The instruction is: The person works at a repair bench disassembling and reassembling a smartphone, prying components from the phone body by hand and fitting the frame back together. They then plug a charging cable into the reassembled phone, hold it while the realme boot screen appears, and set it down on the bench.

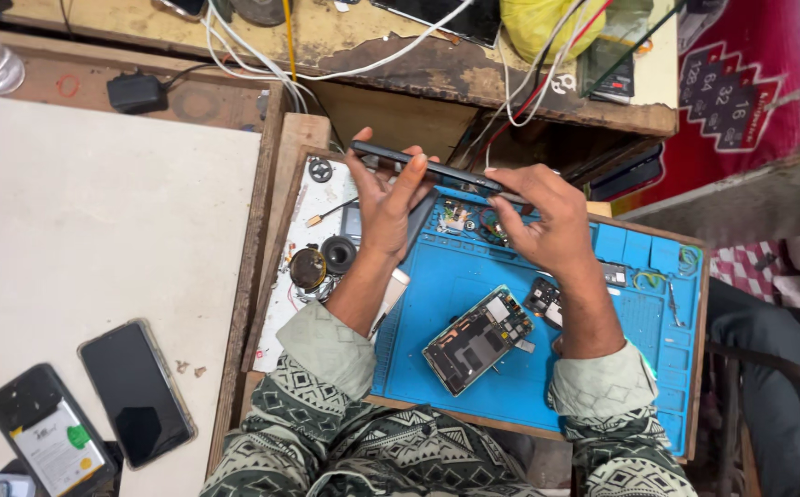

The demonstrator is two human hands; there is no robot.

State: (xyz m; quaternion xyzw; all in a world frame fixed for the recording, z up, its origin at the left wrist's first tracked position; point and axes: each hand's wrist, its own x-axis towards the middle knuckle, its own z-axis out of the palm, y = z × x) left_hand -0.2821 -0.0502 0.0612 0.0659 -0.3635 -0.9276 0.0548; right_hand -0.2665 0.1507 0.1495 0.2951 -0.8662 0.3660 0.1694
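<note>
My left hand [383, 204] and my right hand [545, 221] together hold a thin black phone panel [418, 167] edge-on above a blue repair mat [474, 267]. The left fingers pinch its left half, and the right fingers grip its right end. On the mat below lies an opened phone body [476, 339] with its circuit boards showing. Small loose parts [544, 299] sit beside my right wrist.
Two black phones [136, 391] [43, 431] lie on the pale board at the lower left. Round black parts and a small coil [308, 269] rest left of the mat. Cables, a charger [135, 92] and a yellow bag [547, 23] crowd the worn bench behind.
</note>
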